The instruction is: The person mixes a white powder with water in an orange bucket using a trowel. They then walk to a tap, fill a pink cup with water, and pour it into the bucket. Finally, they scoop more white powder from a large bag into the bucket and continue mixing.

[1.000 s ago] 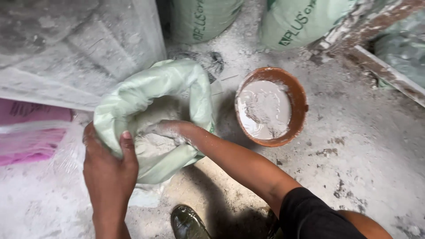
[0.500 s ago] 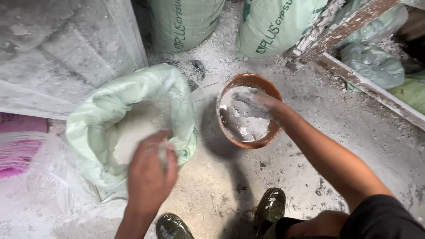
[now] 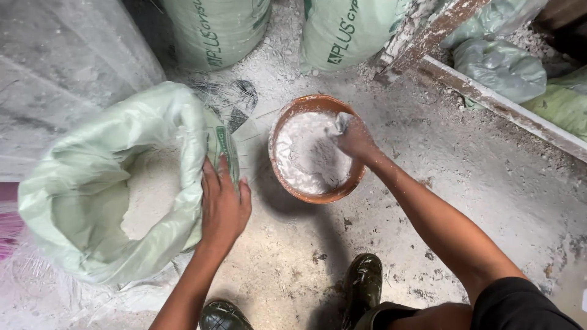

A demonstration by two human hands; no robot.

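Head view, looking down at a dusty concrete floor (image 3: 489, 201). Left of centre, an open pale green sack (image 3: 92, 201) with a rolled rim holds white powder (image 3: 153, 189). The left hand (image 3: 224, 205) lies flat against the sack's right-hand side, fingers (image 3: 211, 174) extended, close together and pressed on the fabric, not clamped around it. At centre, just right of the sack, a round terracotta-coloured bowl (image 3: 287, 183) sits on the floor, partly filled with the same white powder. The right hand (image 3: 351, 137), coated in powder, hovers over the bowl's upper right rim with fingers curled together around a clump of powder; how tightly they close cannot be told. Along the upper edge stand two full green sacks (image 3: 214, 30). Dark boots (image 3: 364, 281) appear at lower centre.
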